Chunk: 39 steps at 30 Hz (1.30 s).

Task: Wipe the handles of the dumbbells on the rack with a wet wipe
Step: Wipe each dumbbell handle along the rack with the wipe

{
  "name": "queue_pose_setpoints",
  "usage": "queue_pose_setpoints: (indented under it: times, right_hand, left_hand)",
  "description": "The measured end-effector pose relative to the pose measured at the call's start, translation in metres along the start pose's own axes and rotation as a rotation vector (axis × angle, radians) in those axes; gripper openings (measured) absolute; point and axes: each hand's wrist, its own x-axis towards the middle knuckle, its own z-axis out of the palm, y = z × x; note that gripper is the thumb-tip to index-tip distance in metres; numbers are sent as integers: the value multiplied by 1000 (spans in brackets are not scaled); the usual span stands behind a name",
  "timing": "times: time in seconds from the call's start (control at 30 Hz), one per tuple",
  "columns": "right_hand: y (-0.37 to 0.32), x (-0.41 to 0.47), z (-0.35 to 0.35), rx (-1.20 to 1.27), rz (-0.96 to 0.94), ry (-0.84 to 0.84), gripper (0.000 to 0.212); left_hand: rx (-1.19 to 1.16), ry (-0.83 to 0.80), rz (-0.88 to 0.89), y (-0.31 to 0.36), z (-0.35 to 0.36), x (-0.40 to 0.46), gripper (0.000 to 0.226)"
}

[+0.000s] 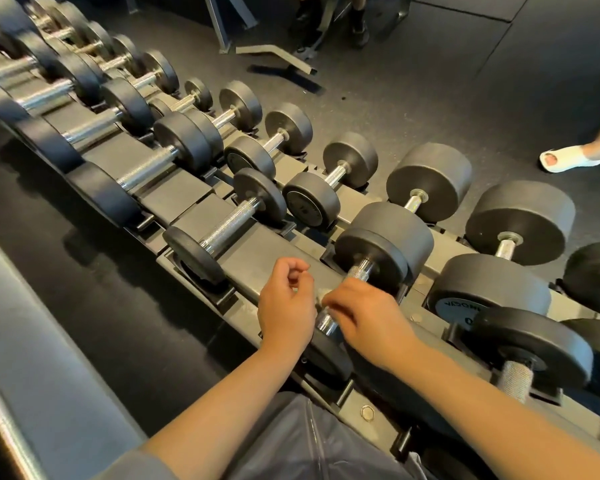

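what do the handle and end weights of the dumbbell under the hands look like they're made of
Handle: looks like chromed or polished steel, bright and mirror-like, with a fine crosshatched knurl on the grip.

End weights: probably rubber or urethane coating over metal, judging by the matte dark grey surface with soft highlights and rounded edges. The core cannot be seen.

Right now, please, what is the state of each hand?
Left hand: fingers curled, apparently pinching the small white wet wipe.
Right hand: curled over the knurled chrome dumbbell handle, pinching the wipe.
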Motion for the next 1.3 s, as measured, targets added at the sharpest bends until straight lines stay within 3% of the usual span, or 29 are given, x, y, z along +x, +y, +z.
queue_pose_setpoints:
  times: [0.17,0.3,0.47,0.53,0.67,0.83,0.93,1.07,1.13,1.23,1.3]
  right_hand:
    - [18,22,-10,-246,14,25,20]
    - [31,15,-10,-393,153,26,42]
    - [16,18,-1,-423,290,82,29]
    - [10,20,6,-281,438,158,21]
    - [2,17,21,274,719,384,6]
    - [-2,19,32,607,859,640,13]
    - [-3,16,27,372,716,598,25]
    - [5,27,1,-328,460,165,31]
    - [0,36,-7,-411,414,55,30]
    - [3,34,-4,-386,408,136,26]
    - [8,25,8,-223,501,303,20]
  left_hand:
    - [44,-26,7,-1,1,1,10]
    - [61,-36,-9,-1,1,1,6]
    - [55,-40,-14,2,-1,1,6]
    - [59,-53,-5,3,-1,1,6]
    - [72,-74,-9,4,-1,1,8]
    - [52,-89,-22,2,-1,3,8]
    - [65,-95,-15,0,-3,5,9]
    - [74,-114,-2,-2,-3,5,12]
    - [86,-121,3,-3,-2,6,14]
    - [63,-125,-3,-3,-2,4,14]
    - [41,-122,-7,-1,-3,4,13]
